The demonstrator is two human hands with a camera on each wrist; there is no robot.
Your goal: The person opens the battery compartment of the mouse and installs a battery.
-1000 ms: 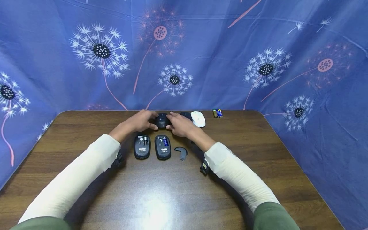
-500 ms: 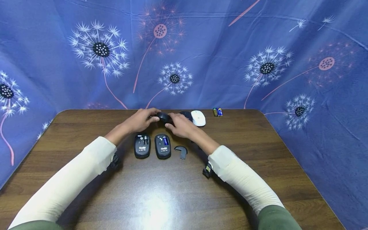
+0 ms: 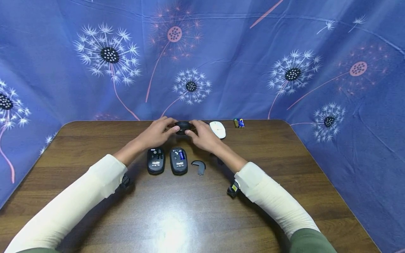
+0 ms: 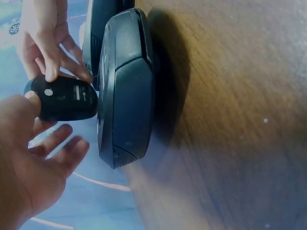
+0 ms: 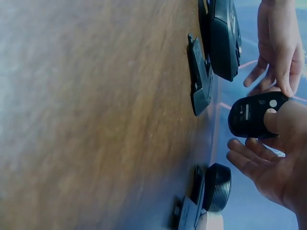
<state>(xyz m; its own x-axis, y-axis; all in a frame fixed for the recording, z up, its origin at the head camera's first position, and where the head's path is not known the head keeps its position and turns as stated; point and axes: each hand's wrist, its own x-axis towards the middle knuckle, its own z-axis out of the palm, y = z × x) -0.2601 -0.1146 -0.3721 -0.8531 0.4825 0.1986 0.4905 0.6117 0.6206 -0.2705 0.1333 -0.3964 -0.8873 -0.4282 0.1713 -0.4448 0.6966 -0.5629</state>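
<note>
A black computer mouse (image 3: pixel 182 128) is held up near the table's back edge between my two hands. My left hand (image 3: pixel 158 133) pinches its left end, thumb on the underside. From the other end my right hand (image 3: pixel 205 136) grips it, thumb likewise on the underside. In the left wrist view the held mouse (image 4: pixel 67 98) shows its underside, with a pale round spot and a small label. Closer to me lie two upturned black mice, the left mouse (image 3: pixel 156 161) and the right mouse (image 3: pixel 179 161), their battery bays uncovered. A blue battery (image 3: pixel 181 155) sits in the right one.
A curved dark battery cover (image 3: pixel 199 167) lies right of the upturned mice. A white mouse (image 3: pixel 217 129) and several small batteries (image 3: pixel 239 123) stand along the back edge. Another black mouse (image 5: pixel 218 187) shows in the right wrist view. A blue patterned cloth (image 3: pixel 240 70) hangs behind the table.
The black mouse, upright on the table at first, has been lifted and tipped, and my hands now grip both its ends. My right hand has shifted slightly right.
</note>
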